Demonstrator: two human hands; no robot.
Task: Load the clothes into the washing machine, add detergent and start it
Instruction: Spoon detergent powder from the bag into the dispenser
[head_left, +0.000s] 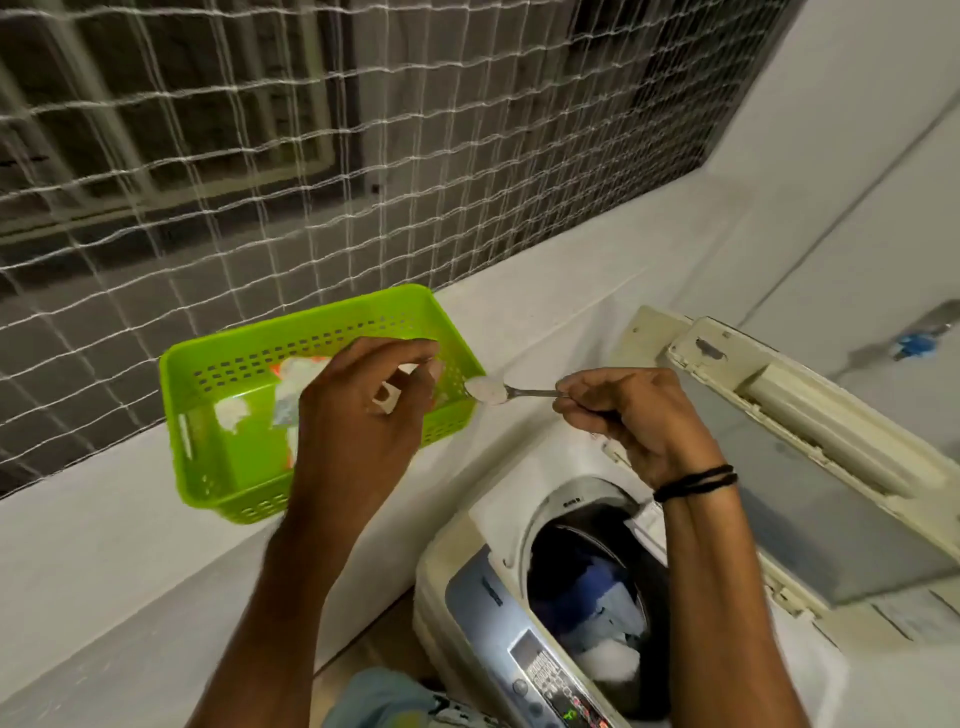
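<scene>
Powder, white and heaped, fills the small metal spoon (488, 391) pinched in the right hand (631, 421), left of it, beside the left hand (363, 410) gripping a white packet (387, 397) over the green perforated plastic basket (218, 467).

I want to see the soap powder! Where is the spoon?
The spoon is mid-frame, held by the right hand, beside the green basket.
</scene>
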